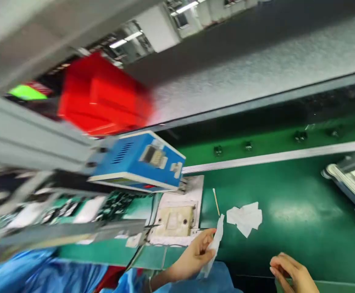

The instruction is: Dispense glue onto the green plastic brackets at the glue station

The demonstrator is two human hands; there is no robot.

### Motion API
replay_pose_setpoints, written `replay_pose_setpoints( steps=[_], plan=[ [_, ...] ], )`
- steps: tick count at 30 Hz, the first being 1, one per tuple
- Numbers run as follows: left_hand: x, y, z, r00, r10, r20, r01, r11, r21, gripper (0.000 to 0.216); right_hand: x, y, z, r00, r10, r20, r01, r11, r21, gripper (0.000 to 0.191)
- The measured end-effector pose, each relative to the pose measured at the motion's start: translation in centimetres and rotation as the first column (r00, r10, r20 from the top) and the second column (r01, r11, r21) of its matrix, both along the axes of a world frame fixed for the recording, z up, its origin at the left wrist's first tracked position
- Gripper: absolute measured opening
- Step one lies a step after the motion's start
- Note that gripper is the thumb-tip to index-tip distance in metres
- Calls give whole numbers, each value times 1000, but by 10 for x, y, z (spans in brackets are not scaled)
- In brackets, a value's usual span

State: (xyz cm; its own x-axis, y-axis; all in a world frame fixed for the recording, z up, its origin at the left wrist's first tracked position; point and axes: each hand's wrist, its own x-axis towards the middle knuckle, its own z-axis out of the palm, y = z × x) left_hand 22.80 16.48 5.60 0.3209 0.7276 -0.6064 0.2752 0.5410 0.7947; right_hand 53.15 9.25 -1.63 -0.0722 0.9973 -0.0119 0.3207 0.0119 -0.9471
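At the green worktop [299,232], the left hand [193,255] pinches white tissue [217,239] while the right hand [296,273] hovers unclenched.

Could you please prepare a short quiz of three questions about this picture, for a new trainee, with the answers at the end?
1. What does the left hand hold?
(a) a red bin
(b) a thin white sheet
(c) a blue box

2. True or false: the right hand is gripping the cotton swab.

3. Fill in: the loose white piece lies on a work surface coloured ____.

Key: 1: b. 2: False; the cotton swab is well apart from that hand. 3: green.
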Motion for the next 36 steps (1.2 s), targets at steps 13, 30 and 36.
replay_pose_setpoints(
  steps=[13, 30, 36],
  plan=[
    [-22, -19, -75, 995, 62, 82, -61, 998, -5, 36, -113, -1, -45, 954, 107, -279, -145, 982, -119, 27],
    [-176, -133, -76, 866, -484, -128, 493, 869, 44, 47, -348, -179, -75, 686, -310, -658, 335, 938, -93, 11],
    [-198, -165, -76, 953, -272, 132, 290, 946, -147, 49, -359, -198, -65, 608, -385, -694, 336, 917, -215, 20]
  ],
)
